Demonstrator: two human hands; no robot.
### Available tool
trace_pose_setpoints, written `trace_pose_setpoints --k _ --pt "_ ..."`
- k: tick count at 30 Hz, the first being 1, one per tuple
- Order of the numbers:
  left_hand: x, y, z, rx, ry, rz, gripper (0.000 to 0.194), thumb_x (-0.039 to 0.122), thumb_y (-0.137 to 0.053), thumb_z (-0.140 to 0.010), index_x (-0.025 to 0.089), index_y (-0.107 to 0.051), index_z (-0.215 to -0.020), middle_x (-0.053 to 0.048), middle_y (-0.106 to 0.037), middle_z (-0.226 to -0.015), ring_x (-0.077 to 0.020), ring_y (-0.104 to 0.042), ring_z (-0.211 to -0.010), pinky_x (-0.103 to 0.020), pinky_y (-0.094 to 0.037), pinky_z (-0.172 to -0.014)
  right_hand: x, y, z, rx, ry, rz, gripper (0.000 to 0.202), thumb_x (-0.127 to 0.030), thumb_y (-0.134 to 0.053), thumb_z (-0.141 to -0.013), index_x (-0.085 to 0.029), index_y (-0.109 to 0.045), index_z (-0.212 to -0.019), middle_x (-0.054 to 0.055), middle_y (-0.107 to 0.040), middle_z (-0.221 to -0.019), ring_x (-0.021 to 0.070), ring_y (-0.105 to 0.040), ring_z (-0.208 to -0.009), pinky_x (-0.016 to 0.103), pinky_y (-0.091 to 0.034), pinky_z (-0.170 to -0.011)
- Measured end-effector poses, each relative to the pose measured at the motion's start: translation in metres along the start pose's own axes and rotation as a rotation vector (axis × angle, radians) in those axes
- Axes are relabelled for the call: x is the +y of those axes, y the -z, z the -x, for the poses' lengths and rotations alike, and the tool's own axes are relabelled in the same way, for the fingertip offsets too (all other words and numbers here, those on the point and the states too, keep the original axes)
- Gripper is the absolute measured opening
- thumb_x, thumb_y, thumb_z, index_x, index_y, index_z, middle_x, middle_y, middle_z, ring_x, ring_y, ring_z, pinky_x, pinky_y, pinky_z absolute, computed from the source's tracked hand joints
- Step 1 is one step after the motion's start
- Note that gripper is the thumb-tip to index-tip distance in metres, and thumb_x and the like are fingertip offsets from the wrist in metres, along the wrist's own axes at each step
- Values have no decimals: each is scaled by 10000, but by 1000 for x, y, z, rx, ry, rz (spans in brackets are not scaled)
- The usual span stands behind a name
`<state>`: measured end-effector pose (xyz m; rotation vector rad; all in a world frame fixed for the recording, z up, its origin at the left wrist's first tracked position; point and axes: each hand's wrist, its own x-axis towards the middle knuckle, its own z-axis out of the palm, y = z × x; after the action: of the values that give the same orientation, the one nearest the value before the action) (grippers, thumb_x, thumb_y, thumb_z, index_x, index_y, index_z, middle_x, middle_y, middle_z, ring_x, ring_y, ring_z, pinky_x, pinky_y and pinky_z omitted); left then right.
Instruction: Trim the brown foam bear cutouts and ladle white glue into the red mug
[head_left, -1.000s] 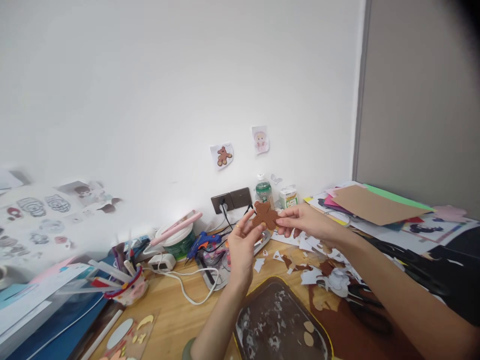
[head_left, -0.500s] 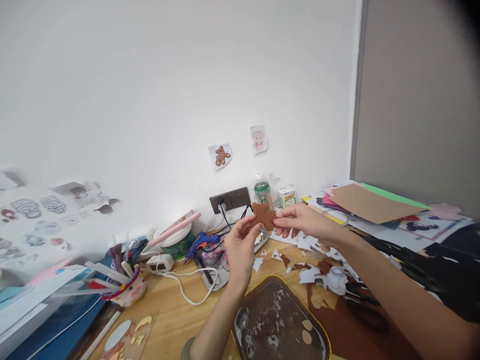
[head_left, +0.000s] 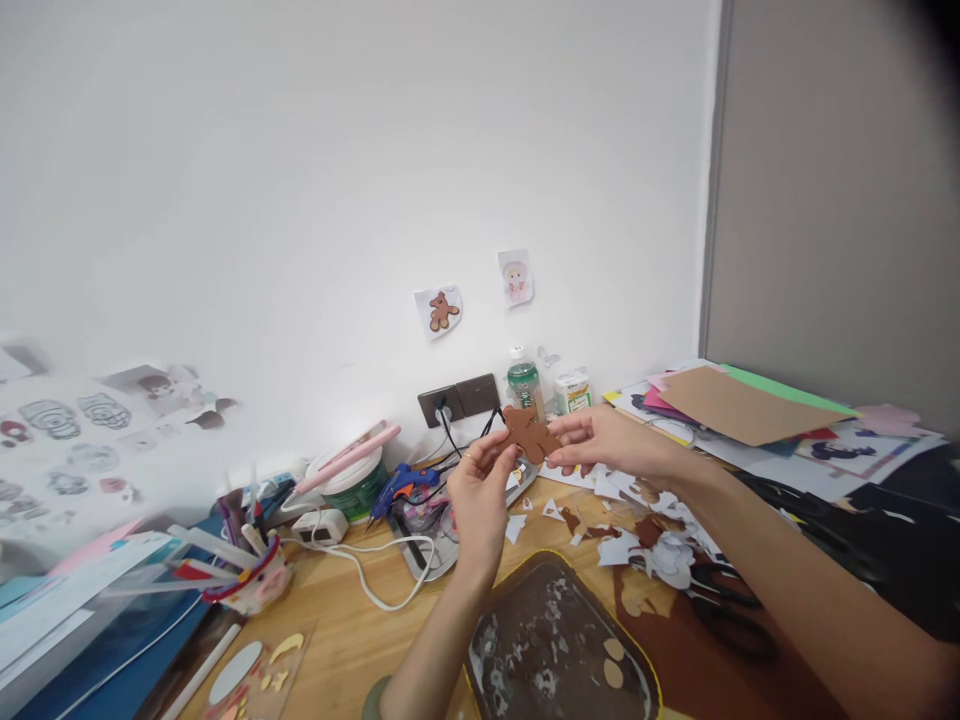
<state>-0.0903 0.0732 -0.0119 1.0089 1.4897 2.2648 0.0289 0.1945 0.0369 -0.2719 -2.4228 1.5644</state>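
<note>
A brown bear-shaped cutout (head_left: 529,434) is held up in front of me, above the back of the desk. My left hand (head_left: 481,482) pinches its left edge between thumb and fingers. At its lower right edge, my right hand (head_left: 600,442) has thumb and fingertips closed on the cutout. On the wall hangs a small picture of a brown bear (head_left: 442,311) with tan paws. Below my hands lies a dark tray (head_left: 536,630) with a yellow rim, whitish smears and tan oval pieces (head_left: 613,663) on it.
Black-handled scissors (head_left: 727,610) and white paper scraps (head_left: 664,560) lie right of the tray. A blue glue gun (head_left: 405,487), a pen holder (head_left: 251,585) and a white cable (head_left: 382,600) are at left. Stacked coloured sheets (head_left: 750,405) sit back right; a green-labelled bottle (head_left: 523,383) stands by the wall.
The right fingers have shifted slightly along the cutout's lower right edge, and the cutout has turned a little. My left hand stays nearly still.
</note>
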Motion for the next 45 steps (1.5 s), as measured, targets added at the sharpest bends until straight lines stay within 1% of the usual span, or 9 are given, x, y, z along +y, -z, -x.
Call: trace_pose_setpoints --k 6,10,15,18,25,33,37,42,45 --pt "-1 0 1 -2 26 13 250 256 -616 -665 146 -595 -888 -69 -650 -868 -158 -596 -791 -268 -461 -708 2 -1 -2 9 25 -16 345 -297 -624 -664 -152 -619 -977 29 -623 -706 113 -550 -622 210 -419 -551" --pt "1 -1 1 1 38 29 247 252 -617 -662 143 -595 -883 -62 -653 -844 -144 -599 -750 -257 -462 -692 2 -3 -2 34 26 -23 302 -314 -636 -643 -144 -640 -892 17 -613 -665 115 -547 -601 217 -423 -548" --pt "2 -1 1 7 37 38 244 250 -628 -649 143 -602 -868 -54 -657 -810 -140 -602 -728 -238 -459 -664 -1 -3 -2 50 -18 -2 251 -340 -643 -633 -140 -636 -785 22 -613 -653 125 -556 -601 226 -436 -557" --pt "0 -1 0 11 33 35 242 254 -629 -647 145 -604 -862 -52 -656 -808 -142 -600 -734 -240 -459 -668 -1 -3 -1 45 -27 7 227 -338 -634 -646 -150 -630 -774 30 -626 -695 126 -561 -617 226 -438 -565" --pt "-2 -2 2 7 55 65 219 234 -630 -647 147 -596 -845 -46 -654 -812 -142 -595 -750 -269 -456 -719 -3 -5 0 24 17 24 175 -274 -625 -663 -153 -618 -789 11 -607 -672 107 -537 -607 203 -416 -541" --pt "1 -3 4 -24 42 47 212 241 -620 -660 160 -579 -852 -38 -647 -823 -130 -587 -761 -246 -443 -708 -1 -5 0 16 5 68 130 -270 -613 -668 -147 -605 -710 6 -591 -627 115 -537 -590 209 -415 -534" --pt "6 -4 4 -69 144 102 289 244 -635 -647 178 -528 -908 -29 -641 -831 -113 -582 -722 -227 -441 -659 -4 -6 0 18 9 90 118 -264 -607 -668 -149 -582 -657 -7 -570 -595 109 -529 -577 204 -408 -527" --pt "7 1 1 -118 323 125 190 255 -644 -624 136 -559 -745 -13 -591 -769 -88 -545 -694 -206 -443 -635 4 -8 -2 9 25 62 151 -287 -606 -660 -140 -569 -653 0 -573 -598 120 -539 -579 217 -425 -536" --pt "8 4 -2 -175 404 119 191 242 -639 -620 139 -562 -761 -29 -593 -795 -99 -544 -695 -214 -450 -595 10 -11 -4 -22 7 67 178 -310 -604 -659 -137 -562 -661 15 -588 -628 127 -543 -575 238 -441 -552"
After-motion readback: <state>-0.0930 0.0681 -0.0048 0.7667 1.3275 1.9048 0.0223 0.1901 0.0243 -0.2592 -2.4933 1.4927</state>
